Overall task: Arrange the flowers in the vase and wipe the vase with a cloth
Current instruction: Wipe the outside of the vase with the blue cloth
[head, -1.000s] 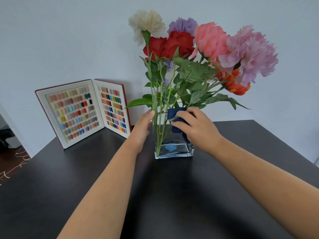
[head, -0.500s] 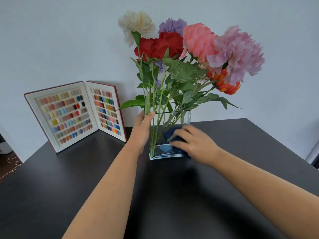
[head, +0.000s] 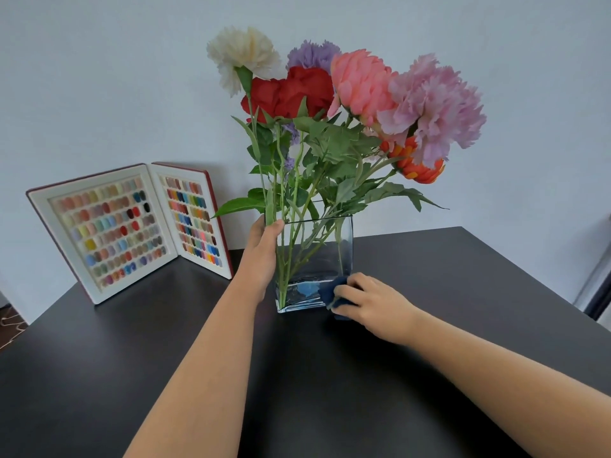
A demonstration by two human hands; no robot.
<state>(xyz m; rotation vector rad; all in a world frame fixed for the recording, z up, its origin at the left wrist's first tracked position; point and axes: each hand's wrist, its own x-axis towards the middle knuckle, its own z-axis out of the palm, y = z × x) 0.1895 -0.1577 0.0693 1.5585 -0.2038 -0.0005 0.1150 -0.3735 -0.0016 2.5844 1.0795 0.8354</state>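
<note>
Right hand clutches a soft dark-blue cloth against the slippery, fragile square clear-glass vase; left hand grasps its upper left edge, the safest hold.

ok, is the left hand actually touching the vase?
Touching. In the head view the left hand lies against the left wall of the glass vase, thumb hooked at the rim, no gap. The right hand presses the blue cloth near its base.

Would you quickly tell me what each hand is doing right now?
Left hand: grips the glass vase at its left top edge.
Right hand: holds the blue cloth against the vase's lower right corner.
</note>
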